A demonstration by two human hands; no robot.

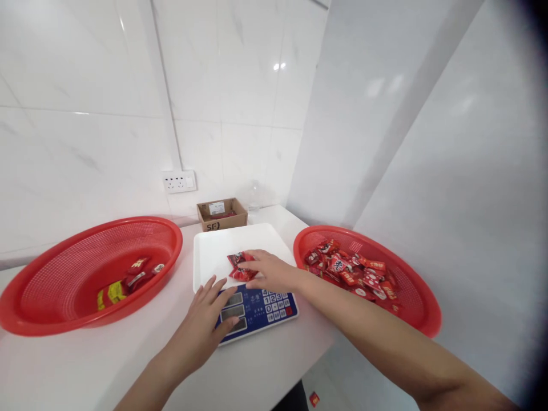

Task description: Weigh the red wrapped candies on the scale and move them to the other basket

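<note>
On scale pan (212, 257) | red packets (240, 273) | partly under right hand (274, 272)

Right hand (272, 270) covers part of the red packets (240, 268) on the scale pan (214, 249); grip versus light touch cannot be determined. Digits on the scale's displays (232, 311) unreadable, left hand (201, 319) overlapping their edge; upper keypad (276, 304) masked by right hand and forearm, which also conceals the near rim of the right basket (433, 319). Cardboard box (225, 221) contents mostly behind its front wall; dark shape (291, 401) below bench (244, 371) cropped at bottom, unidentified.
</note>
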